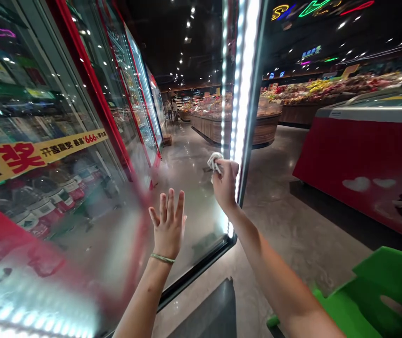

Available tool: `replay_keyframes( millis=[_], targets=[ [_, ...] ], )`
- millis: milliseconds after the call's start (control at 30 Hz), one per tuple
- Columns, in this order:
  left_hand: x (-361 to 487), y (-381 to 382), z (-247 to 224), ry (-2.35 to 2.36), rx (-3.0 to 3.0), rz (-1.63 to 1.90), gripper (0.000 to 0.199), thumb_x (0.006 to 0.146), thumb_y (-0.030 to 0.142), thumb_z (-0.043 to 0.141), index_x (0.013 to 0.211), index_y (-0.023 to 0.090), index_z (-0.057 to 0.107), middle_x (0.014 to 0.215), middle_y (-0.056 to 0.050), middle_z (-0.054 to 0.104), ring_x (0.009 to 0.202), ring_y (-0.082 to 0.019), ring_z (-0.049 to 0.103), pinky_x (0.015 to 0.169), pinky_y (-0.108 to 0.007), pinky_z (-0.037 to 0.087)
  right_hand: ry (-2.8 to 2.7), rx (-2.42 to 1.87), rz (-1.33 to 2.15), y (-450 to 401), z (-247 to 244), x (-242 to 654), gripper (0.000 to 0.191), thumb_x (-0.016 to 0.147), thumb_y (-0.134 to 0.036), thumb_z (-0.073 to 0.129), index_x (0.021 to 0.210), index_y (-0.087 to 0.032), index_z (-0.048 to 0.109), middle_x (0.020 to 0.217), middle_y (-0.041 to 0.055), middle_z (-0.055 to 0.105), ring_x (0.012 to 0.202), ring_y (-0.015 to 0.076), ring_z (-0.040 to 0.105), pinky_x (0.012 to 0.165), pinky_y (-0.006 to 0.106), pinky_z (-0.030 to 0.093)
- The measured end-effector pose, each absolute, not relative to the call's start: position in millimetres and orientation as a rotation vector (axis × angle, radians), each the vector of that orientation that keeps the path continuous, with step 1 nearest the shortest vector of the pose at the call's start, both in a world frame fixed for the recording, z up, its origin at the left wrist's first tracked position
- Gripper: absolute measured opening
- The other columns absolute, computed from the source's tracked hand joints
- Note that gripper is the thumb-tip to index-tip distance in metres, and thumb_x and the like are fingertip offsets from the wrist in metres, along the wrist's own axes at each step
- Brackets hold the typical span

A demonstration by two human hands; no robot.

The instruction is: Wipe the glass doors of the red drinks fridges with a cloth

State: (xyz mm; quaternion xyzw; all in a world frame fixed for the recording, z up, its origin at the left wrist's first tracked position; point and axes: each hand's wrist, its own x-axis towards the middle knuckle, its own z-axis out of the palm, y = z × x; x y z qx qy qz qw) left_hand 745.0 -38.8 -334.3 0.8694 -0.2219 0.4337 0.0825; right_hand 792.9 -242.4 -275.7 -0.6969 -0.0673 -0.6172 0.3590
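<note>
My left hand (168, 225) is raised with its fingers spread at the glass door (190, 244), with nothing in it and a thin band at the wrist. Higher and to the right, my right hand (226, 183) is closed around a crumpled white cloth (215, 162), near the bright light strip (245, 84) along the door's edge. The glass looks misty around and left of my left hand and reflects shelves and bottles.
A red freezer (359, 164) stands at the right. At the lower right is a green plastic object (380, 291). Wooden display stands (208, 126) with goods are farther back. A grey panel (208, 314) lies below the door's dark bottom edge.
</note>
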Motion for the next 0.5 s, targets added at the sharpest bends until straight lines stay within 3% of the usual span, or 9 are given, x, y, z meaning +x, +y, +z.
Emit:
replay_keyframes(
  millis=[167, 300, 500],
  targets=[
    [743, -32, -333, -0.686, 2.607, 1.271, 0.104, 0.092, 0.019, 0.076, 0.171, 0.032, 0.011, 0.174, -0.014, 0.027, 0.164, -0.031, 0.020, 0.133, -0.061, -0.004, -0.401, -1.914, -1.622, -233, -270, 791, 0.038, 0.091, -0.001, 0.054, 0.115, -0.028, 0.067, 0.116, 0.0055, 0.053, 0.112, 0.0204, 0.060, 0.100, 0.038, 0.054],
    [738, -29, -329, -0.693, 2.647, 1.249, 0.106, 0.091, 0.017, 0.076, 0.171, 0.032, 0.009, 0.175, -0.012, 0.026, 0.164, -0.029, 0.020, 0.134, -0.056, -0.007, -0.300, -1.854, -1.612, -229, -270, 783, 0.042, 0.089, 0.001, 0.053, 0.115, -0.028, 0.068, 0.114, 0.0061, 0.054, 0.110, 0.0217, 0.061, 0.094, 0.038, 0.057],
    [732, -29, -326, -0.729, 2.669, 1.275, 0.103, 0.093, 0.021, 0.075, 0.172, 0.030, 0.009, 0.175, -0.013, 0.025, 0.164, -0.029, 0.019, 0.134, -0.055, -0.007, -0.443, -1.903, -1.559, -222, -265, 775, 0.036, 0.096, -0.005, 0.055, 0.117, -0.030, 0.070, 0.114, 0.0062, 0.056, 0.111, 0.0222, 0.063, 0.100, 0.042, 0.058]
  ],
)
